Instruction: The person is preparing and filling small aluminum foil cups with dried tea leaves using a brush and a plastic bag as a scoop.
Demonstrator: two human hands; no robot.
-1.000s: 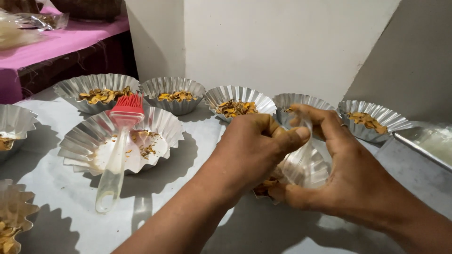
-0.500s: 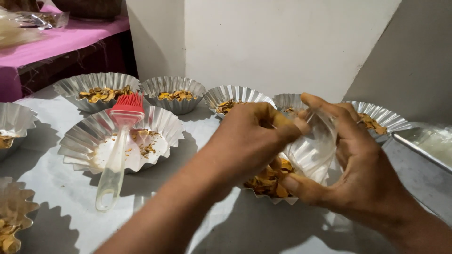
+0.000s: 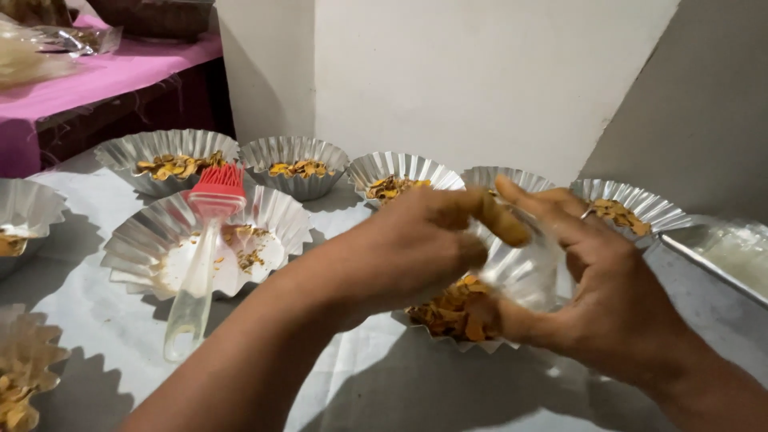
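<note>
While both hands close on it above the counter, left hand pinching the far rim and right hand cupping the side, the foil cup of orange-brown flakes looks light, thin, easily crushed, best held at its fluted rim.

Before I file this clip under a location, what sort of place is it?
Probably a small home or cottage food-prep space. Fluted foil moulds with orange-yellow flakes sit in rows on a paper-covered table, a red pastry brush lies in one, and both hands work another mould beside bare walls.
</note>
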